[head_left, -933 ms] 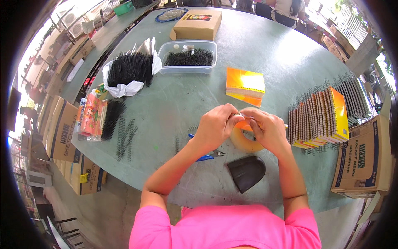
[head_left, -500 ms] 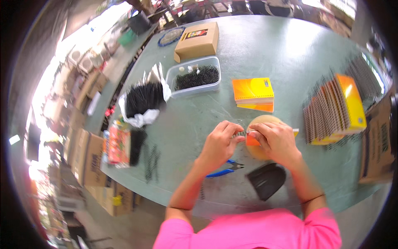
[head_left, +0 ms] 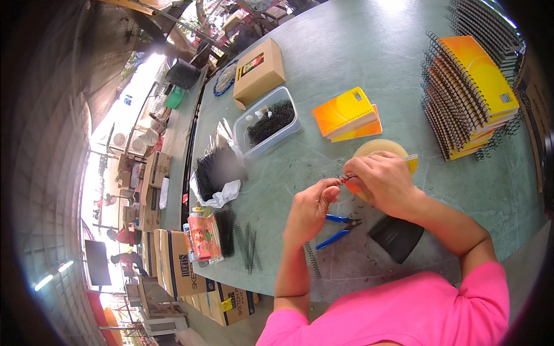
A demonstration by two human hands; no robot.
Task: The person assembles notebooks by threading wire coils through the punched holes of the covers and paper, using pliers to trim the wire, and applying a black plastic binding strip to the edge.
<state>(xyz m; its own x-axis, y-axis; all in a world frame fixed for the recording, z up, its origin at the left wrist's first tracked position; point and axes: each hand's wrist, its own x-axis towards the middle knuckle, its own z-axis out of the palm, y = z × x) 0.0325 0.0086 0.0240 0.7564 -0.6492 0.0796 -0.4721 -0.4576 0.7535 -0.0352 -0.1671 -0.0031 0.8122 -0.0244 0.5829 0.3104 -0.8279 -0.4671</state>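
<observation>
My left hand (head_left: 310, 212) pinches one end of a thin dark spiral binding coil (head_left: 344, 179) between thumb and fingers. The coil runs toward a small notebook with orange and yellow covers (head_left: 412, 165), which my right hand (head_left: 385, 180) grips and mostly hides. Under the notebook lies a round yellowish disc (head_left: 385, 146). Blue-handled cutting pliers (head_left: 339, 232) rest on the table below my hands, jaws apart. Beside them is a flat black piece (head_left: 397, 237). A loose coil (head_left: 313, 260) lies near my left forearm.
Small orange-yellow notebooks (head_left: 346, 112) lie ahead of my hands. Coil-bound notebooks (head_left: 470, 95) stand stacked at right. At left are a clear tub of black coils (head_left: 271, 124), a bag of black coils (head_left: 216, 173), loose coils (head_left: 247, 248) and a cardboard box (head_left: 259, 72).
The view has turned and tilted, so the table appears rotated. Both hands stay close together at the coil and the notebook, with slightly more space between the left fingers and the right.
</observation>
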